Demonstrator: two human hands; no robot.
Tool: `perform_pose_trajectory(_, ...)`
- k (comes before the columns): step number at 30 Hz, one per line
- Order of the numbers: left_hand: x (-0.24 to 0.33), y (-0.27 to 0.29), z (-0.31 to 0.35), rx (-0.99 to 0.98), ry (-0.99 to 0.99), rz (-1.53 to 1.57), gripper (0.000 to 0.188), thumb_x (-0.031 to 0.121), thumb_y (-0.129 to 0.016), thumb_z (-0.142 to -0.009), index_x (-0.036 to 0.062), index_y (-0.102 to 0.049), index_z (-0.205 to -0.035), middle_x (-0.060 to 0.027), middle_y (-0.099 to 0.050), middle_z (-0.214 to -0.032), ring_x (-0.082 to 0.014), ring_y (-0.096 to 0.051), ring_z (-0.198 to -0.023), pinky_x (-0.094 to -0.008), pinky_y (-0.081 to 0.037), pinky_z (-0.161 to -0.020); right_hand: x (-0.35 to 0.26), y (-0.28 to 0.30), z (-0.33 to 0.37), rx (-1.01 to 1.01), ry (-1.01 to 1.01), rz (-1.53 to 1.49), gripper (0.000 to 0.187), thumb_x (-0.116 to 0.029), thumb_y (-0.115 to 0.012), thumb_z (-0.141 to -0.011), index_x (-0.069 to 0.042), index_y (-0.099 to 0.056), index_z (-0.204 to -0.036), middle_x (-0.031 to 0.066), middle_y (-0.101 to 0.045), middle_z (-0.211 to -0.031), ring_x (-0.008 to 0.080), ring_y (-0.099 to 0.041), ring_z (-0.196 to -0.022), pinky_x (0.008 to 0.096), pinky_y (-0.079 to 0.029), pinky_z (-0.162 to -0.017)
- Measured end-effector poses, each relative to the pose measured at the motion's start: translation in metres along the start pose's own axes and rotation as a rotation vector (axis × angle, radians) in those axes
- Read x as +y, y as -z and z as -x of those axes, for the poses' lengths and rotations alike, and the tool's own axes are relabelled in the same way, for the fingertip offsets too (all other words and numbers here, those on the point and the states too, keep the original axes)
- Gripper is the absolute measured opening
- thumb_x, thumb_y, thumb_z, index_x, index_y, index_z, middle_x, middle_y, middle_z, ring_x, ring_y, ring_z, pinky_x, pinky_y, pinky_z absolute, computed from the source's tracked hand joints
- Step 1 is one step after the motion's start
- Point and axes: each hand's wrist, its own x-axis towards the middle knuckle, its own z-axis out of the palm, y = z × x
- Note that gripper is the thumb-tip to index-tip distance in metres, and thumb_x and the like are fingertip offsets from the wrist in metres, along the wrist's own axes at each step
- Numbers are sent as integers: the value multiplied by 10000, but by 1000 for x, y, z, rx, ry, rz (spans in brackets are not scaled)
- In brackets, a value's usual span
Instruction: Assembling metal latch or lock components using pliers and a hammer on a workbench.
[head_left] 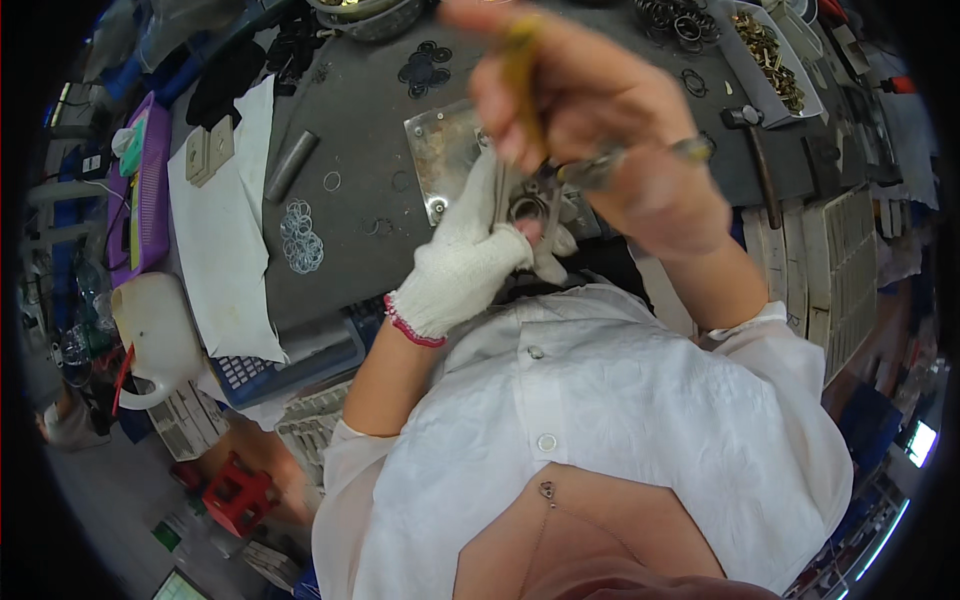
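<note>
My left hand (455,255), in a white knitted glove with a red cuff, is closed around a silvery metal part (528,207) with a round, ring-like opening; the fingers hide much of it. My bare right hand (630,120), smeared by motion, grips pliers with yellow handles (523,70). The jaws of the pliers point down at the metal part, but I cannot tell whether they touch it. Just beyond my left hand lies a worn metal plate (432,150) on the dark work surface.
Thin silvery rings (301,238) and a metal cylinder (292,166) lie to the left, beside a white cloth (222,245). Black round pieces (424,70) lie farther back. On the right are a hammer (758,165) and a white tray (815,85) of brass-coloured parts.
</note>
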Motion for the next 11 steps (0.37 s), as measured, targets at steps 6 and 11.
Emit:
perform_pose_trajectory(6,19,-11,-17,23,27,15,721,-4,-519,-860,11,-204,-1508,-181,-454,-1344,-222,-637,-930,-309,-573,-714,15,3,13,261,39,-96,646,-171,-674,-871,7,-425,-1440,56,-571,-1039,83,-566,-811,201,-463,-644)
perform_pose_trajectory(11,-29,5,-24,-66,68,322,783,23,-559,-866,69,-165,-1541,-120,-402,-1437,-248,-516,-1195,-348,-515,-919,2,8,11,-25,-86,143,1030,-644,-688,-790,80,-367,-1449,102,-593,-957,126,-543,-790,243,-445,-695)
